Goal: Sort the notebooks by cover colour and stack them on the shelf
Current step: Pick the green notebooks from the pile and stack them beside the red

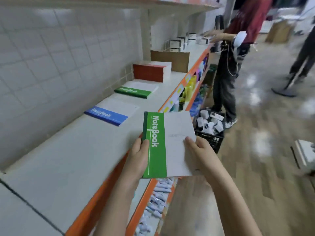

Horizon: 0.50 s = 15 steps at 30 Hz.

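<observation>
Both hands (139, 155) (198, 150) grip a flat, green-banded notebook (168, 143).

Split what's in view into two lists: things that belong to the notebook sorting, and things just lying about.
Belongs to the job:
green-spined notebook held in both hands
left hand
right hand
blue notebook pile
green notebook pile
red notebook stack
white shelf top

Lying about:
brown cardboard sheet
black plastic crate of small boxes

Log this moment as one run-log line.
phase: carrying | held: green-and-white paper notebook in left hand and right hand | target: green-covered notebook stack on white shelf | status: not yet placed
</observation>
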Each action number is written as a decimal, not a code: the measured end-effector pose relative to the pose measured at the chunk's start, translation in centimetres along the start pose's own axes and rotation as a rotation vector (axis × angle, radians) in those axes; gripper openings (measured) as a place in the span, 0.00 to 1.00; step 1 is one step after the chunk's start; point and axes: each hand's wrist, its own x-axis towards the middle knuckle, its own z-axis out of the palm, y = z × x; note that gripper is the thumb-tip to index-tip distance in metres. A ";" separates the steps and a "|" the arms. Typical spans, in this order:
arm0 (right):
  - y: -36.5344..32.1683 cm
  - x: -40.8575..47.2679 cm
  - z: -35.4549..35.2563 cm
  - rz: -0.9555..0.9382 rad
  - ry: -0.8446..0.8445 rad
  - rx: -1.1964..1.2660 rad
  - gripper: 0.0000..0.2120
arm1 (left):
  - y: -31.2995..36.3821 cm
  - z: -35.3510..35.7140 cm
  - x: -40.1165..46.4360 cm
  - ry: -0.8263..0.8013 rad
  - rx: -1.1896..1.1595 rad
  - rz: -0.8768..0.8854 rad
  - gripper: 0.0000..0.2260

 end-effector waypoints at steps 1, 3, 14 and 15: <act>0.5 0.5 -1.3 0.002 0.026 0.018 0.15 | 0.2 1.6 0.7 -0.032 0.005 0.005 0.10; 1.6 1.5 -3.6 0.018 0.071 0.063 0.11 | 0.5 4.8 2.1 -0.094 0.034 0.001 0.11; 5.9 10.2 -14.5 0.098 0.261 -0.029 0.13 | 2.1 19.8 9.6 -0.272 0.061 0.029 0.11; 6.1 11.0 -15.3 0.103 0.272 -0.046 0.13 | 2.3 20.9 10.0 -0.288 0.049 0.022 0.11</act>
